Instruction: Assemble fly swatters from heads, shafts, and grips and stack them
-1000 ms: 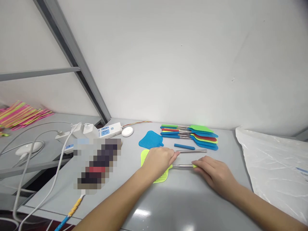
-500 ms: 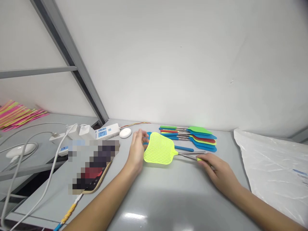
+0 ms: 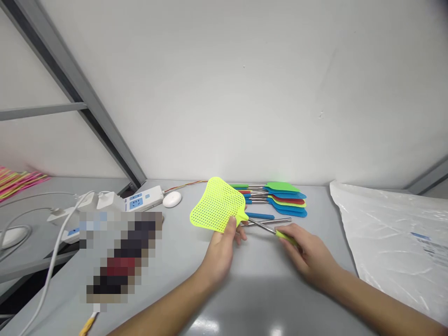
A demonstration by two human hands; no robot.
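one yellow-green swatter is up in my hands, and a stack of finished swatters lies at the back of the counter by the wall; i can't count the stack surely, but green, blue, red and yellow heads show. one loose blue grip and one bare metal rod lie just in front of that stack. my left hand is curled, thumb and fingers pinching the lower edge of the mesh head near its neck. my right hand is closed around the swatter's yellow-green grip end. the head is a flat perforated paddle, tilted up off the counter, with a thin silver shaft running down to my right. one white power strip and one white puck sit to the left; one clear plastic bag lies to the right.
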